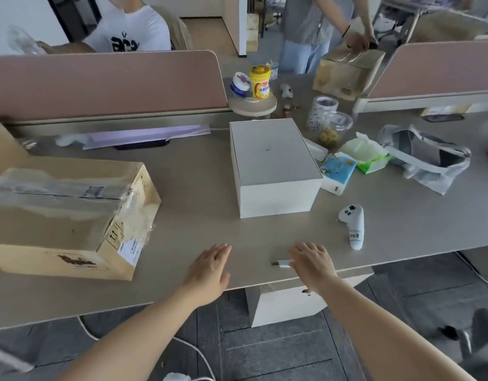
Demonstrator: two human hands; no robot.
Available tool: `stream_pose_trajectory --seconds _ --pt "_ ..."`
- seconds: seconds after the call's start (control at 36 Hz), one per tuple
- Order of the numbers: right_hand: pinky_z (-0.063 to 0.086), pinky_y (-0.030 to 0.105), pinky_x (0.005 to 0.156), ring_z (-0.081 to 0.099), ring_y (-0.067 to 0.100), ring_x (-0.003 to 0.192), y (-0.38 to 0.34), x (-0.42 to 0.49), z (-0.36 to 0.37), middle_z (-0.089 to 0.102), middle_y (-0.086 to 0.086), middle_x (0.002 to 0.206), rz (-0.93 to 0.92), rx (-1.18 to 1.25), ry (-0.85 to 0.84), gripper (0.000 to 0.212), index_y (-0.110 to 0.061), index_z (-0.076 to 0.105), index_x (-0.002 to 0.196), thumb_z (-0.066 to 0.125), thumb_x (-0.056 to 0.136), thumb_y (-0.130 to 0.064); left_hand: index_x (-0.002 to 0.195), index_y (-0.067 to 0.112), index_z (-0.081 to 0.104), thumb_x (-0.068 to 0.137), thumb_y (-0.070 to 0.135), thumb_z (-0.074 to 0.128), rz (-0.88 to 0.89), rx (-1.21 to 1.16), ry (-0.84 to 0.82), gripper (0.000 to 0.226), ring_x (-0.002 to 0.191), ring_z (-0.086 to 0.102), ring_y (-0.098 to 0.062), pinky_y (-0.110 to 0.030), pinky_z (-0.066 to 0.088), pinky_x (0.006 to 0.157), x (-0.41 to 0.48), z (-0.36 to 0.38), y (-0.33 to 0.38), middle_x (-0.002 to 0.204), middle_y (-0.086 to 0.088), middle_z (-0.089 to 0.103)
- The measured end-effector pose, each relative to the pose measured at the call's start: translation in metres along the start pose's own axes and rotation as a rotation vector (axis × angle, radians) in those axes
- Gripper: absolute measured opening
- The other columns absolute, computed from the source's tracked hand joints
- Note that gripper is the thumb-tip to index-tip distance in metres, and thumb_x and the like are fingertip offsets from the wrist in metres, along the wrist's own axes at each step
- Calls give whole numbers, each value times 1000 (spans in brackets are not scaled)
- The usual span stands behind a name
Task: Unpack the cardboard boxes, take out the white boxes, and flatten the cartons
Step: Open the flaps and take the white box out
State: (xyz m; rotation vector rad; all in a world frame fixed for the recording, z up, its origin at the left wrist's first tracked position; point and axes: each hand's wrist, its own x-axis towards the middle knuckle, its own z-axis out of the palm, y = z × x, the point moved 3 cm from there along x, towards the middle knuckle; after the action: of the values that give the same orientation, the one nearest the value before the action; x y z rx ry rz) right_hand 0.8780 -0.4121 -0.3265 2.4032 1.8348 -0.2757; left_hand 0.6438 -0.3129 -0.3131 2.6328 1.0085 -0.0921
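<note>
An open-plan office, seen from where I stand
My long grey bench (198,171) is backed by pink padded divider screens (105,81), a white drawer unit (286,303) with a keyhole sits under it, and grey carpet tiles (278,350) cover the floor; a person in a white T-shirt (132,31) is beyond one screen, another person (308,26) stands at the far edge

The left forearm (143,325) and right forearm (374,320), both bare, rise from the bottom edge toward the frame's lower centre. The left hand (209,270) is palm down, its fingers (220,250) straight and together. The right hand (312,264), just right of it and not touching it, is palm down, fingers slightly spread.
</note>
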Motion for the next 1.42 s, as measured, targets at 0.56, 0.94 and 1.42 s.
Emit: stream_pose_trajectory --seconds 0.56,0.94,1.42 --pt "40 33 100 45 25 126 -301 96 -140 53 0 129 -176 320 171 35 -23 56 125 51 93 -36 140 20 46 85 56 34 -72 96 463 67 136 38 -21 -39 30 115 -104 -162 -204 147 3 42" --pt "7 43 120 0 22 149 -384 116 -130 6 -1 161 -131 57 27 72 -27 13 154 37 94 -60 143 50 -24 66 91 0 -172 236 -132 90 143 -25 -32 -65 -12 111 -120 -161 -312 154 6 -33" --pt "36 40 107 37 24 133 -392 135 -147 42 -1 143 45 139 159 57 -25 42 135 53 89 -56 151 22 20 79 81 41 -69 161 -74 95 141 30 -30 -45 42 105 -117 -191 -294 159 -3 21"
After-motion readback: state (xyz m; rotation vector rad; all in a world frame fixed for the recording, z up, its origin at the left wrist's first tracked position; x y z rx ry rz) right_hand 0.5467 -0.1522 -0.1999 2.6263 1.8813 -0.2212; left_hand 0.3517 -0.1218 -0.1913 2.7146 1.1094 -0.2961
